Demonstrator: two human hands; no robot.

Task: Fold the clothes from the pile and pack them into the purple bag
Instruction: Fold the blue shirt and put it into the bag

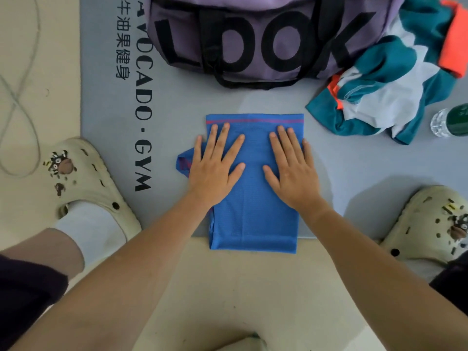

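A blue garment (253,224) with a red stripe along its far edge lies folded into a narrow rectangle on the grey mat (177,102). My left hand (215,163) presses flat on its left half, fingers spread. My right hand (291,168) presses flat on its right half. A small flap of the blue cloth sticks out to the left of my left hand. The purple bag (253,31) with black letters stands at the far edge of the mat. The pile of teal, white and orange clothes (395,79) lies to the bag's right.
A clear plastic bottle (450,121) with a green label lies at the right edge. My feet in cream clogs sit at the left (88,178) and right (430,224). A grey cable (22,97) loops on the pale floor at the left.
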